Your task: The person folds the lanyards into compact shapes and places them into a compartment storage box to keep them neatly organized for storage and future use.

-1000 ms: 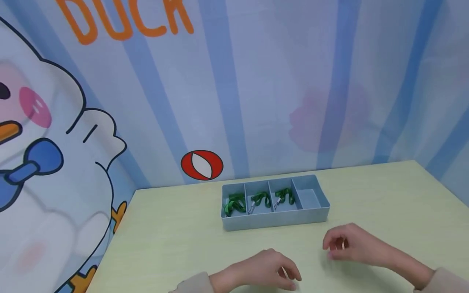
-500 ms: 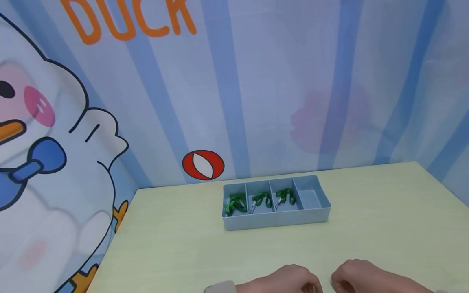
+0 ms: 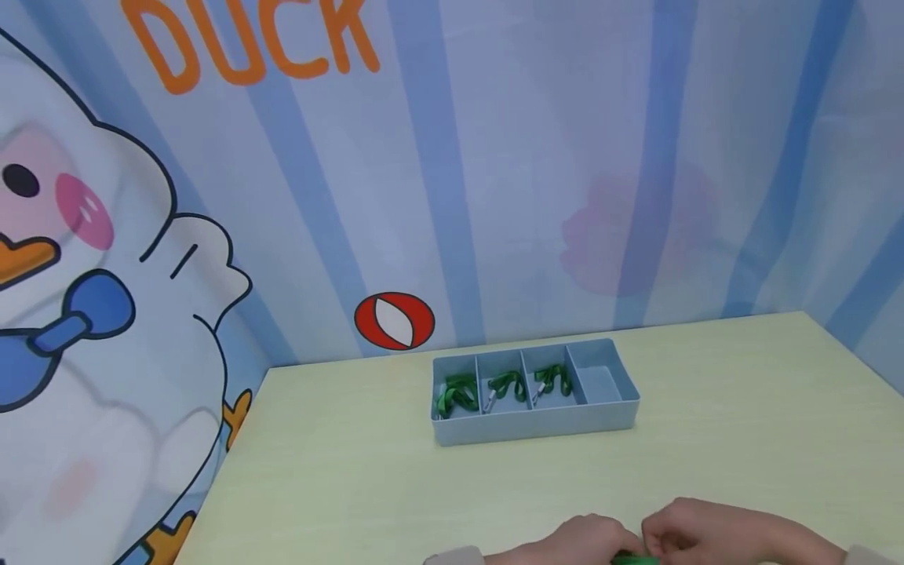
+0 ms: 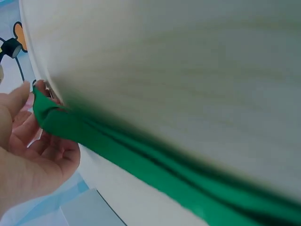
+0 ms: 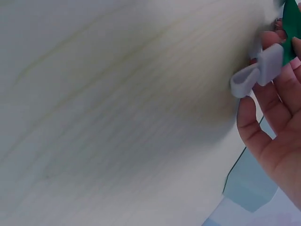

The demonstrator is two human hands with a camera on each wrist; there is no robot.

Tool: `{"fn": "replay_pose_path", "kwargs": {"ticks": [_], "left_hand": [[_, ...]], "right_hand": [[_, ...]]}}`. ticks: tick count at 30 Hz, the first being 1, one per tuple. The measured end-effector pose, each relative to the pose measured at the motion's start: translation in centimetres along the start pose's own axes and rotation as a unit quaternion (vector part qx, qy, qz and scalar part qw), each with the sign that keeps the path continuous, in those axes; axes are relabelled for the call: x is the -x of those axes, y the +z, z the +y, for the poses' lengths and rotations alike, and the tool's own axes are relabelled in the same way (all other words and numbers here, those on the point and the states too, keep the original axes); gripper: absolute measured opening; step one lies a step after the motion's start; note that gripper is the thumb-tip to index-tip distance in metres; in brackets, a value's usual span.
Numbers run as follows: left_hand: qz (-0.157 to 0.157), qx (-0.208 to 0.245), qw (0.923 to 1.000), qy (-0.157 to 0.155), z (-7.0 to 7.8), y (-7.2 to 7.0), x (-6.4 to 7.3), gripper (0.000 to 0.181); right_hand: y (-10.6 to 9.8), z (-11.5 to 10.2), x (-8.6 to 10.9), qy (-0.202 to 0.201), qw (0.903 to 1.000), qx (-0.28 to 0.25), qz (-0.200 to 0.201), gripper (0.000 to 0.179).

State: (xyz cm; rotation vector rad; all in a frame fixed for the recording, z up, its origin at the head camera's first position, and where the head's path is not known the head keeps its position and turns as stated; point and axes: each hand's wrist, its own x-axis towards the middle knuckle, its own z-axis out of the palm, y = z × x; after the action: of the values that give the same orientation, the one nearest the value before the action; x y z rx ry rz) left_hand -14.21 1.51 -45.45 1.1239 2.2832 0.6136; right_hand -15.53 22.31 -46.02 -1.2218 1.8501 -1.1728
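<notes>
Pinching green lanyard (image 4: 113,149) in fingers, left hand (image 3: 582,541) and right hand (image 3: 713,535) are working side by side. Tray (image 3: 537,426) is sitting near far edge of bench (image 3: 339,463).

The green strap (image 4: 117,150) is flat, smooth and of fabric look. It is held at the fingers of the left hand (image 4: 35,153), where it bends with creases, and from there it runs slanting in two layers. A pale plastic clip (image 5: 270,65) (with a rounded loop) is next to the green part at the fingers of the right hand (image 5: 282,108).
</notes>
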Motion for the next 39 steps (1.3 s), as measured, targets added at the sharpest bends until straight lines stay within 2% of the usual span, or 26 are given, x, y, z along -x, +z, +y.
{"fn": "replay_pose_path", "kwargs": {"ticks": [4,7,11,13,15,19,24,26,29,31,34,39], "left_hand": [[0.028,0.031,0.9991,-0.007,-0.1,0.3,-0.3,0.015],[0.045,0.083,0.9953,-0.019,-0.4,0.4,-0.1,0.014],[0.054,0.17,0.982,-0.063,-0.4,0.1,0.0,0.014],[0.054,0.198,0.9753,-0.082,-0.3,-0.1,0.1,0.013],[0.05,0.221,0.9699,-0.088,-0.3,-0.3,0.3,0.014],[0.039,0.256,0.963,-0.075,-0.7,-0.6,0.8,0.017],[0.02,0.279,0.959,-0.043,-1.8,-0.9,1.8,0.022],[0.008,0.286,0.9575,-0.039,-2.3,-1.1,2.4,0.022],[-0.013,0.288,0.9572,-0.025,-3.2,-1.6,3.3,0.023],[-0.021,0.28,0.9597,-0.005,-3.8,-2.0,4.0,0.025],[-0.025,0.29,0.9566,0.015,-4.6,-2.9,5.3,0.027],[-0.02,0.306,0.9517,0.019,-6.1,-4.6,7.9,0.026]], "right_hand": [[-0.3,0.2,0.2,0.007,0.9987,-0.05,-0.009,0.017],[-0.6,0.3,0.4,0.012,0.9978,-0.065,0.002,0.018],[-1.3,0.0,0.6,0.012,0.9981,-0.057,0.021,0.018],[-1.6,-0.2,0.7,0.01,0.9986,-0.042,0.029,0.018],[-1.9,-0.3,0.8,0.011,0.999,-0.023,0.037,0.016],[-2.4,-0.5,0.9,0.016,0.9984,-0.002,0.054,0.012],[-3.2,-0.8,1.2,0.01,0.9975,0.0,0.07,0.009],[-3.4,-0.9,1.4,0.009,0.9971,0.002,0.076,0.009],[-3.8,-1.1,1.8,0.021,0.9965,-0.001,0.081,0.009],[-4.2,-1.1,2.1,0.025,0.9962,-0.001,0.084,0.009],[-4.7,-1.0,2.6,0.026,0.9956,-0.012,0.09,0.009],[-5.6,-1.0,3.3,0.025,0.9947,-0.051,0.086,0.01]]}}
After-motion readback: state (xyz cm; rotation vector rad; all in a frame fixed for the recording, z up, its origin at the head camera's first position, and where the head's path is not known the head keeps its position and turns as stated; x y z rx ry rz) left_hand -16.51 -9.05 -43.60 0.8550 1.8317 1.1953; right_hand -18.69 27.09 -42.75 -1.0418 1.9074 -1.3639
